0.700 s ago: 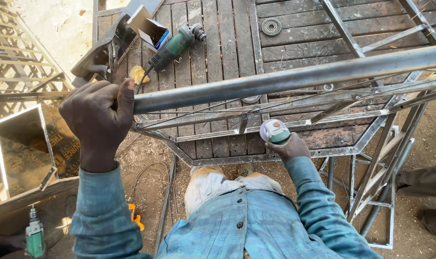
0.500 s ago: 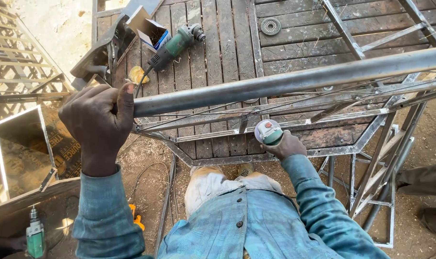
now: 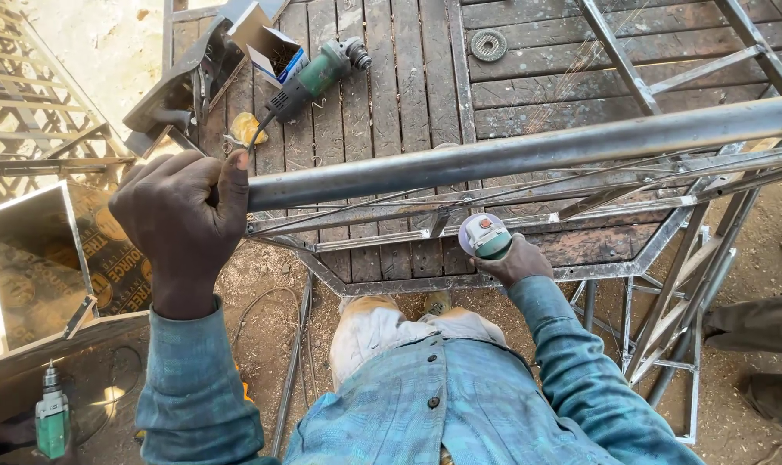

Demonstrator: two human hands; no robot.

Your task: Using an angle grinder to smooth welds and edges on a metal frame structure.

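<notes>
My left hand grips the near end of a long round metal pipe that runs to the upper right above a welded metal truss frame. My right hand is lower, at the truss's underside, closed around the green body of a power tool whose round end faces me. Both arms wear blue plaid sleeves.
A wooden slatted table carries a green angle grinder, a small open box, a grinding disc and metal bars. A green drill stands at lower left. Metal frames lie on the left; dirt ground lies below.
My right hand with the green tool has shifted slightly left under the truss. My left hand keeps its hold on the pipe's end.
</notes>
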